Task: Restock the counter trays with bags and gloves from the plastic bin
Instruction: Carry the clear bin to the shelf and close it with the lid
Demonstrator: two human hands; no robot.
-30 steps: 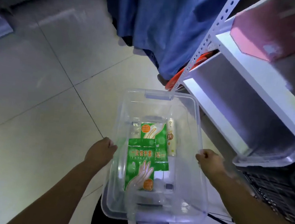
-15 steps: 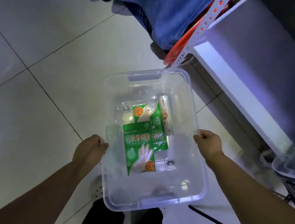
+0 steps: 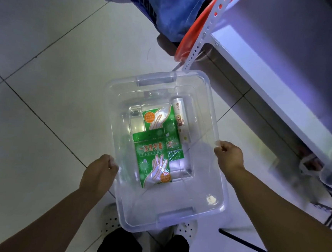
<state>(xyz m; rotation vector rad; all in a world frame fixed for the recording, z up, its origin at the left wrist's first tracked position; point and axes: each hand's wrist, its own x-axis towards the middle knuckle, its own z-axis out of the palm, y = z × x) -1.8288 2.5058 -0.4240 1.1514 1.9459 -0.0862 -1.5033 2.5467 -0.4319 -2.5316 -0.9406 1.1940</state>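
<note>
1. Your left hand (image 3: pixel 98 175) fingers (image 3: pixel 111 164) curl round the clear plastic bin's (image 3: pixel 155 82) left rim; your right hand (image 3: pixel 229 158) grips its right rim.
2. Inside lie green glove packets (image 3: pixel 152 158) and a bag roll (image 3: pixel 181 123).
3. Tiled floor (image 3: pixel 45 75) lies below.

Centre: bin (image 3: pixel 153 209) above the floor (image 3: pixel 43 95), w/ the person's shoes (image 3: pixel 110 219) under its near end. L hand (image 3: pixel 98 173) is on the bin's left rim and R hand (image 3: pixel 230 156) on the right rim, further fwd. Inside, on the bottom, glove pkt (image 3: pixel 152 160) lies mid-bin, overlapping a 2nd glove pkt (image 3: pixel 161 119) behind it. Bag roll (image 3: pixel 181 123) lies along the right, beside the 2nd glove pkt. Shelf unit (image 3: pixel 265 78) stands to the right. Shelf post (image 3: pixel 205 28) is just behind the bin's far right corner, w/ cloth (image 3: pixel 171 9) further back.
</note>
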